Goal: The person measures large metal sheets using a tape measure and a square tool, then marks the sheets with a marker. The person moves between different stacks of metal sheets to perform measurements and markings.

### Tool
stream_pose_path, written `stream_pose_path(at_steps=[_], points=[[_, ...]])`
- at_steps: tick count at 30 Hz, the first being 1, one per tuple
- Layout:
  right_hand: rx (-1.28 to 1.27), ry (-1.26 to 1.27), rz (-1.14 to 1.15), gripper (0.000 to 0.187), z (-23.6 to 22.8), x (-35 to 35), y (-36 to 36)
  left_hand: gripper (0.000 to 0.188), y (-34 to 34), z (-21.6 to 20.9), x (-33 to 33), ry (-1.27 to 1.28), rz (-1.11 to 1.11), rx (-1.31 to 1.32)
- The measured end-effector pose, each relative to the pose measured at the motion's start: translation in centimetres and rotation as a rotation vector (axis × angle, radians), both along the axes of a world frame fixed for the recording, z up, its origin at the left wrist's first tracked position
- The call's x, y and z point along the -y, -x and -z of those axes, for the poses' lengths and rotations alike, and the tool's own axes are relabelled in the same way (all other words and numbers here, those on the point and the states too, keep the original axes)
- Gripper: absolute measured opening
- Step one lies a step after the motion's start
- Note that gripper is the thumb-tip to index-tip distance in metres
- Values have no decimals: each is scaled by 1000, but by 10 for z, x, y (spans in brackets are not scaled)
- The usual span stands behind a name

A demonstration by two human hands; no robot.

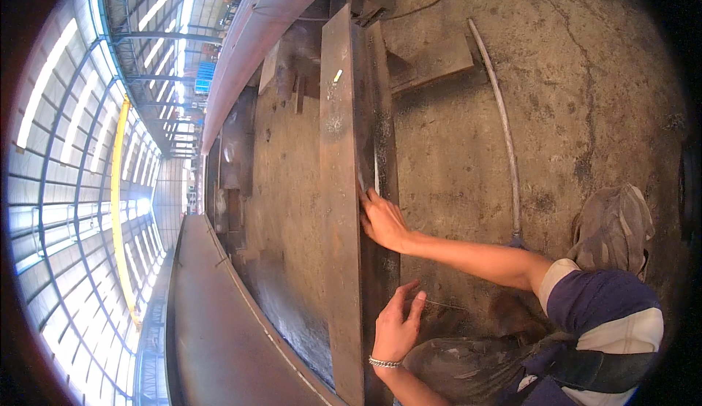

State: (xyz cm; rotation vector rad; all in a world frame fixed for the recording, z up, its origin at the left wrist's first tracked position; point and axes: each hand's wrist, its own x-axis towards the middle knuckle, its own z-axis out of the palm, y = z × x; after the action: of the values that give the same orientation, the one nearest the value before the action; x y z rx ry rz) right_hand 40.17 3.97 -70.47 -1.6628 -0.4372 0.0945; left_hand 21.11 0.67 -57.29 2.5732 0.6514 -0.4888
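Note:
A long brown steel beam point(340, 216) runs from top to bottom through the middle of the view. My right hand point(384, 222) reaches to the beam's edge, its fingers bent together round a thin grey piece point(361, 181) whose kind I cannot make out. Below it, also beside the beam, my left hand point(397, 329) is raised with thumb and forefinger apart and nothing visible between them. A chain bracelet point(385, 363) circles that wrist. Farther up the beam's face lies a small pale yellow stick point(338, 76), like a piece of chalk.
A wide steel member point(219, 318) lies at the lower left, and a large reddish beam point(256, 33) curves across the top. On the stained concrete floor point(585, 62) rests a long hose or rod point(501, 114), near a flat steel plate point(439, 62). A yellow crane girder point(117, 201) spans the hall.

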Motion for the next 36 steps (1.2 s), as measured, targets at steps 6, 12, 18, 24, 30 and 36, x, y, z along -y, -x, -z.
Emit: stream_pose_path(at_steps=[6, 12, 18, 24, 30, 36], points=[[96, -87, 219, 71, 8, -4, -12, 40, 1, -1, 3, 17, 48, -19], [77, -89, 158, 74, 12, -10, -3, 42, -2, 1, 0, -34, 92, 37], [34, -169, 269, 59, 16, -5, -40, 42, 5, 3, -3, -19, 35, -4], [-64, -415, 379, 43, 3, 38, -54, 44, 2, 0, -2, 38, -3, -29], [121, -554, 500, 27, -39, 75, -55, 45, 0, -1, 0, 13, 16, -14], [316, -658, 477, 26, -78, 98, -39, 45, 1, 0, -2, 11, -9, -53]])
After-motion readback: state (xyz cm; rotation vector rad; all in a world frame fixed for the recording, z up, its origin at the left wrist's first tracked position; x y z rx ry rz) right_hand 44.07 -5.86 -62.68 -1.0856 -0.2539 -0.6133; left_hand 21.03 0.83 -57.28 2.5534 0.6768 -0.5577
